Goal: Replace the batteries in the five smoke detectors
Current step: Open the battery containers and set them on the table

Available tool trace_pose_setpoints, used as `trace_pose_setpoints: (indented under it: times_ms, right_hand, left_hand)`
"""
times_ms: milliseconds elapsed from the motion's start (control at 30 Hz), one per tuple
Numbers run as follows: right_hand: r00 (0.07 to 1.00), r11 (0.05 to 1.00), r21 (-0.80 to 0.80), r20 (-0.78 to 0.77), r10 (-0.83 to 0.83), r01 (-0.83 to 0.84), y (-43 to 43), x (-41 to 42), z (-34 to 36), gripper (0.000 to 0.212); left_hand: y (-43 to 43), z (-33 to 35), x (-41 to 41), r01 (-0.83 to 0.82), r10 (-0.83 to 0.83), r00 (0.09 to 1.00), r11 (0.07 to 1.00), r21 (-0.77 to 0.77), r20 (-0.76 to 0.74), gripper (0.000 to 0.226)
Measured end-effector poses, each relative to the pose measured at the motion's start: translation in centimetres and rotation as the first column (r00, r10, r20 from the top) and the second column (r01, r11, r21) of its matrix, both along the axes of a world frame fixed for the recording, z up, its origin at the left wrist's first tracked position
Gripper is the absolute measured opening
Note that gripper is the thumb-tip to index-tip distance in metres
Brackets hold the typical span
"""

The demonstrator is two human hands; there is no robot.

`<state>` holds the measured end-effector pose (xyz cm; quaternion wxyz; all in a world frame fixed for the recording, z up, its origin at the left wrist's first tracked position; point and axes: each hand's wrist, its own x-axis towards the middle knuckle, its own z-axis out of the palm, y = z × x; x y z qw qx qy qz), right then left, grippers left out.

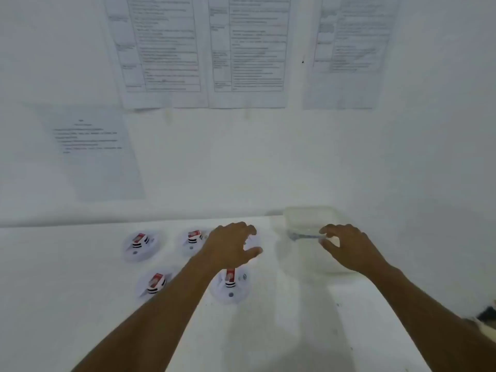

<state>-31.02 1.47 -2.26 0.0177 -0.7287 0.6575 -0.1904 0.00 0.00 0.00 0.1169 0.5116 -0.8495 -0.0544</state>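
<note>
White round plastic smoke detectors (pixel 231 287), four showing red batteries (pixel 230 275), lie at nine o'clock from the clear plastic container (pixel 308 218); left hand (pixel 228 245), fingers released, is spread over the fifth detector (pixel 253 241); right hand (pixel 346 248) at the container rim, hold indeterminate; advise steadying that unit before prising.

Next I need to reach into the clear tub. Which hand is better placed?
Right. The right hand is at the clear tub's near rim, while the left hand is over the smoke detectors, farther from the tub.

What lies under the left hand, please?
Part of a white smoke detector shows beneath the left hand; the hand covers the rest, hiding its top.
</note>
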Motion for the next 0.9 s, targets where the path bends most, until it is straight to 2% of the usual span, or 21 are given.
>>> trace_pose_setpoints:
  times_ms: [100,167,300,433,567,667,800,900]
  right_hand:
    - [0.996,0.998,-0.028,0.074,-0.046,0.048,0.6,-2.7,-1.3,0.027]
    - [0.99,0.997,0.015,0.121,-0.07,0.069,0.9,-4.0,-2.2,0.025]
    - [0.946,0.994,0.113,0.321,-0.037,0.001,1.6,-5.4,-3.8,0.022]
    - [0.892,0.992,0.128,0.449,-0.048,-0.011,2.6,-5.2,-4.2,0.028]
    - [0.815,0.994,0.109,0.578,-0.039,-0.03,3.6,-4.6,-4.2,0.026]
    - [0.753,0.986,0.158,0.655,-0.064,-0.054,4.1,-4.2,-4.1,0.026]
    - [0.672,0.974,0.208,0.734,-0.097,-0.086,4.3,-4.1,-4.2,0.021]
    - [0.633,0.966,0.237,0.765,-0.118,-0.106,4.5,-4.2,-4.0,0.021]
  left_hand:
    - [0.1,-1.9,-4.1,0.017,-0.01,0.994,0.998,0.057,-0.11,0.05]
    - [0.2,-3.4,-7.0,0.039,-0.017,0.974,0.995,0.092,-0.227,0.05]
    - [0.6,-6.1,-11.3,0.033,0.055,0.897,0.981,0.19,-0.439,0.045]
    - [1.4,-7.4,-13.1,-0.028,0.203,0.755,0.96,0.28,-0.624,0.037]
    - [2.0,-7.7,-12.2,-0.02,0.327,0.622,0.915,0.403,-0.712,0.031]
    - [2.7,-7.9,-11.5,0.028,0.386,0.543,0.879,0.475,-0.746,0.032]
    - [2.8,-8.1,-11.4,-0.019,0.315,0.589,0.926,0.377,-0.744,0.026]
    - [2.6,-8.0,-11.4,0.029,0.291,0.608,0.922,0.387,-0.739,0.03]
